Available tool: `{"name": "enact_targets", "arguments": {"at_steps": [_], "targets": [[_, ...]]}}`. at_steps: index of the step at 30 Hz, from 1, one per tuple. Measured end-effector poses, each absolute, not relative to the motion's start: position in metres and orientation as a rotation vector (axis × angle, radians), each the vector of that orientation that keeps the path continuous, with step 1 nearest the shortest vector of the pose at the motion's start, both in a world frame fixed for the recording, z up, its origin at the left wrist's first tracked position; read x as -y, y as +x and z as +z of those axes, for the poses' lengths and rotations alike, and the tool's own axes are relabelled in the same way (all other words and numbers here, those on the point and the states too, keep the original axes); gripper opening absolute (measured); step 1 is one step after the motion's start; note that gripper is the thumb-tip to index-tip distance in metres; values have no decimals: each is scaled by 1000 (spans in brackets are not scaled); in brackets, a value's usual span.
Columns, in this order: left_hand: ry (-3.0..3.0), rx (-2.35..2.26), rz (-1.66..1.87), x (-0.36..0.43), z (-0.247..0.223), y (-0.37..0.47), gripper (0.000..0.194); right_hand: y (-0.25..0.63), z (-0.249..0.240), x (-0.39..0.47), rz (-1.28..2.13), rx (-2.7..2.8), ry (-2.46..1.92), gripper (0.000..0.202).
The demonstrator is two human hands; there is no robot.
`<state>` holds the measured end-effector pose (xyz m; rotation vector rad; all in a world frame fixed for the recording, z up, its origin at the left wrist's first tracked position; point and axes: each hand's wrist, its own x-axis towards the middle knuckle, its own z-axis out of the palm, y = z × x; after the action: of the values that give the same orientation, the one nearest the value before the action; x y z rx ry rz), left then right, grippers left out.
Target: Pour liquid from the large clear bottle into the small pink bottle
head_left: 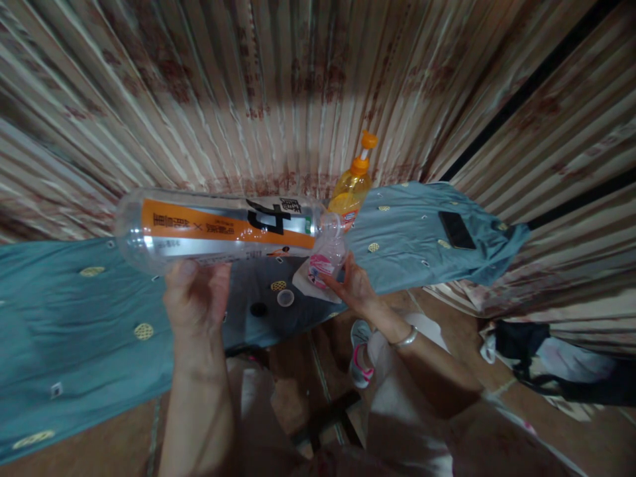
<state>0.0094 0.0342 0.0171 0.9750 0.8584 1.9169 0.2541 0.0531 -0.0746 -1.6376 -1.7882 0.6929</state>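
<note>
A large clear plastic bottle with an orange and silver label lies nearly level in the air, its mouth toward the right. My left hand grips it from below near its base. At its mouth is a small clear container with a pink label, which my right hand holds from the right side. A white piece lies under the small container. Just behind stands a pump bottle with yellow liquid and an orange top. Whether liquid passes between the two containers cannot be made out.
A teal patterned cloth covers the long narrow surface. On it are a round clear lid, a dark cap and a black phone. A pleated curtain hangs behind; bags lie at the lower right.
</note>
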Motion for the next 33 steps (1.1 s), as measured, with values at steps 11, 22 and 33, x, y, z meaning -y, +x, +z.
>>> {"name": "enact_targets", "arguments": {"at_steps": [11,22,33], "targets": [[966,-850,1892,-33,16,7,31,255,-75,-52,680,1806,-1639,45],[981,-881,1881,-33,17,8,31,257,-81,-55,642,1814,-1628,49],[972,-844,1902,-32,18,8,31,256,-76,-53,692,1797,-1623,42]]}}
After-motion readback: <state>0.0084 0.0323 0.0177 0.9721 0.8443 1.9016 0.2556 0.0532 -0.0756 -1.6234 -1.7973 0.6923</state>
